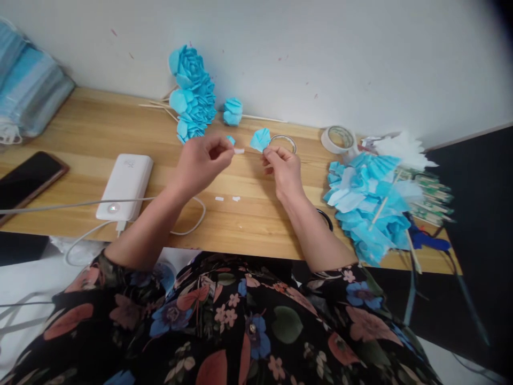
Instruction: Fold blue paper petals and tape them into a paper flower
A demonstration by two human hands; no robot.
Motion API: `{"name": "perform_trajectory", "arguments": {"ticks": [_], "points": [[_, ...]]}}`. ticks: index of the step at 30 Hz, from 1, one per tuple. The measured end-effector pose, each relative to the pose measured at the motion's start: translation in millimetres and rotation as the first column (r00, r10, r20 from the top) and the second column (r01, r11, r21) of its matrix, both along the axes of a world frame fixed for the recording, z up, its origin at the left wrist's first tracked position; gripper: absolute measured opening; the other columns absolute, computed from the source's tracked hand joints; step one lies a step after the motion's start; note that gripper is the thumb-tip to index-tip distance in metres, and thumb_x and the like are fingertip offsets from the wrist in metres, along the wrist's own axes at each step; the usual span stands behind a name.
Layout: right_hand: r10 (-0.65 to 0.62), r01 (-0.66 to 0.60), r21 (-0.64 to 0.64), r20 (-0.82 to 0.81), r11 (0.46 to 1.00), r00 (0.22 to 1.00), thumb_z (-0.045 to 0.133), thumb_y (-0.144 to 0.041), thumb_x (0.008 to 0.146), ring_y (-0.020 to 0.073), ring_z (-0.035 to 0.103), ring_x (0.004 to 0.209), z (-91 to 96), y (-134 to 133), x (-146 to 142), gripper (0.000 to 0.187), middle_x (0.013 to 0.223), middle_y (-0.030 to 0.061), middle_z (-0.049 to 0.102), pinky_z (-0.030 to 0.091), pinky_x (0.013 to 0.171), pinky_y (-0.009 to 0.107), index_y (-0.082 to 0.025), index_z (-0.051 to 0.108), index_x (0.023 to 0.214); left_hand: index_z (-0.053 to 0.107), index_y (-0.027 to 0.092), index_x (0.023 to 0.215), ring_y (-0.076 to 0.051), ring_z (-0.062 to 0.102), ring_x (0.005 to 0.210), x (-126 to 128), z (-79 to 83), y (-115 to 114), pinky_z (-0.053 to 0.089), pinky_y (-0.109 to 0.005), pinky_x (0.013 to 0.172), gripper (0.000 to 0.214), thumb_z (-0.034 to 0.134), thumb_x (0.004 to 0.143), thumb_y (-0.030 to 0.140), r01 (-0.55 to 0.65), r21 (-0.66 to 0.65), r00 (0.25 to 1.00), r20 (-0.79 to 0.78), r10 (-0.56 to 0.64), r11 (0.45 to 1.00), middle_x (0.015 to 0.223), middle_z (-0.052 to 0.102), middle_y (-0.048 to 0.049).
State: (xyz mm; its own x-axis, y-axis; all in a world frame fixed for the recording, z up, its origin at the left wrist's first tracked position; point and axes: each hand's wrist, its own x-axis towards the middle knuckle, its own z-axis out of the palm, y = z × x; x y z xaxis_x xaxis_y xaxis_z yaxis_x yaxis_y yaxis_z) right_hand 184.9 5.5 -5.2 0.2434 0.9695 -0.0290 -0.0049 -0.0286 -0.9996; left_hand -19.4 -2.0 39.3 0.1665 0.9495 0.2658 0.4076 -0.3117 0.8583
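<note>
Between the thumb and finger of my left hand (pixel 206 163) is a small white strip (pixel 239 151), perhaps paper or tape. My right hand (pixel 284 170) pinches a blue crepe-paper petal (pixel 261 139) by its lower edge. The two hands are apart, above the middle of the table. A small blue piece (pixel 231 139) shows just behind my left fingertips. Two more white scraps (pixel 219 199) lie on the wood between my forearms. Behind the hands are a bunch of blue paper flowers (pixel 192 91) on sticks and a single blue flower (pixel 233 111) with its stick lying flat.
A tape roll (pixel 339 140) and a thin ring (pixel 285 140) lie at the back. Blue crepe paper (pixel 368 203) is heaped at right, beside blue-handled scissors (pixel 430 240). At left are a white power bank (pixel 125 187) with a cable, a phone (pixel 30 182) and packed masks (pixel 32 80).
</note>
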Motion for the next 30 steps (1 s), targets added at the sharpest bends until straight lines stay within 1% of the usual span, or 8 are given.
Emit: {"name": "perform_trajectory", "arguments": {"ticks": [3, 9, 14, 18, 21, 25, 28, 30], "points": [[0.011, -0.011, -0.001, -0.029, 1.0, 1.0, 0.07, -0.028, 0.082, 0.0087, 0.054, 0.064, 1.0, -0.4, 0.5, 0.015, 0.073, -0.0028, 0.064, 0.042, 0.051, 0.018, -0.023, 0.062, 0.071, 0.066, 0.019, 0.074, -0.013, 0.051, 0.063, -10.0, 0.9, -17.7, 0.035, -0.029, 0.062, 0.009, 0.064, 0.083, 0.019, 0.145, -0.002, 0.963, -0.229, -0.141, 0.989, 0.067, 0.063, 0.0007], [0.052, -0.053, -0.02, -0.039, 0.998, 0.998, 0.07, -0.025, 0.083, 0.008, 0.056, 0.065, 4.5, -2.0, 0.0, 0.011, 0.074, -0.0031, 0.066, 0.043, 0.052, 0.016, -0.023, 0.065, 0.073, 0.072, 0.02, 0.076, -0.018, 0.061, 0.073, -24.1, -34.1, -29.9, 0.038, -0.029, 0.069, 0.023, 0.055, 0.091, 0.022, 0.304, -0.125, 0.844, -0.424, -0.328, 0.944, 0.081, 0.076, -0.0053], [0.071, -0.073, -0.026, -0.06, 0.997, 0.996, 0.073, -0.028, 0.083, 0.0079, 0.056, 0.065, 3.6, -1.1, 0.1, 0.014, 0.074, -0.0026, 0.067, 0.044, 0.051, 0.017, -0.023, 0.064, 0.073, 0.067, 0.02, 0.069, -0.018, 0.058, 0.071, -32.5, -39.1, -26.8, 0.035, -0.03, 0.067, 0.022, 0.06, 0.09, 0.023, 0.312, -0.088, 0.798, -0.516, -0.311, 0.946, 0.079, 0.074, -0.0057], [0.11, -0.111, -0.015, -0.058, 0.994, 0.992, 0.078, -0.036, 0.082, 0.0073, 0.056, 0.065, 1.7, -0.9, 1.0, 0.022, 0.075, -0.0032, 0.066, 0.046, 0.052, 0.017, -0.023, 0.063, 0.073, 0.066, 0.02, 0.072, -0.019, 0.055, 0.068, -36.7, -34.1, -28.2, 0.027, -0.032, 0.061, 0.015, 0.06, 0.087, 0.019, 0.222, -0.103, 0.692, -0.684, -0.231, 0.97, 0.077, 0.073, -0.0054], [0.123, -0.125, -0.014, -0.079, 0.992, 0.989, 0.08, -0.038, 0.08, 0.0068, 0.055, 0.064, 2.3, -2.1, 0.4, 0.024, 0.074, -0.0039, 0.065, 0.046, 0.053, 0.016, -0.022, 0.063, 0.072, 0.071, 0.018, 0.08, -0.021, 0.062, 0.077, -27.6, -32.3, -31.7, 0.032, -0.032, 0.066, 0.018, 0.057, 0.092, 0.02, 0.257, -0.167, 0.629, -0.719, -0.296, 0.952, 0.086, 0.077, -0.0081], [0.145, -0.144, 0.02, -0.135, 0.989, 0.98, 0.08, -0.035, 0.075, 0.0071, 0.054, 0.063, 6.6, -5.5, -1.3, 0.021, 0.071, -0.0042, 0.065, 0.045, 0.052, 0.017, -0.022, 0.065, 0.07, 0.074, 0.017, 0.088, -0.019, 0.065, 0.082, -8.7, -29.9, -32.5, 0.04, -0.03, 0.073, 0.019, 0.057, 0.093, 0.019, 0.326, -0.184, 0.743, -0.557, -0.372, 0.927, 0.093, 0.08, -0.0069], [0.198, -0.195, 0.038, -0.152, 0.98, 0.968, 0.081, -0.037, 0.072, 0.0077, 0.053, 0.062, 9.6, -7.9, -1.9, 0.02, 0.069, -0.004, 0.064, 0.045, 0.053, 0.019, -0.023, 0.068, 0.069, 0.072, 0.017, 0.087, -0.015, 0.058, 0.073, -3.5, -23.8, -25.6, 0.041, -0.028, 0.07, 0.018, 0.058, 0.095, 0.024, 0.148, -0.056, 0.92, -0.358, -0.158, 0.987, 0.084, 0.074, -0.0042], [0.231, -0.227, 0.045, -0.147, 0.973, 0.962, 0.081, -0.039, 0.071, 0.0077, 0.052, 0.061, 11.0, -9.1, -2.3, 0.02, 0.069, -0.0038, 0.065, 0.046, 0.054, 0.02, -0.023, 0.069, 0.069, 0.071, 0.016, 0.091, -0.014, 0.056, 0.072, -2.8, -17.5, -17.1, 0.042, -0.027, 0.069, 0.019, 0.058, 0.097, 0.029, 0.0, 0.001, 0.981, -0.194, 0.0, 1.0, 0.084, 0.072, -0.0034]]}}
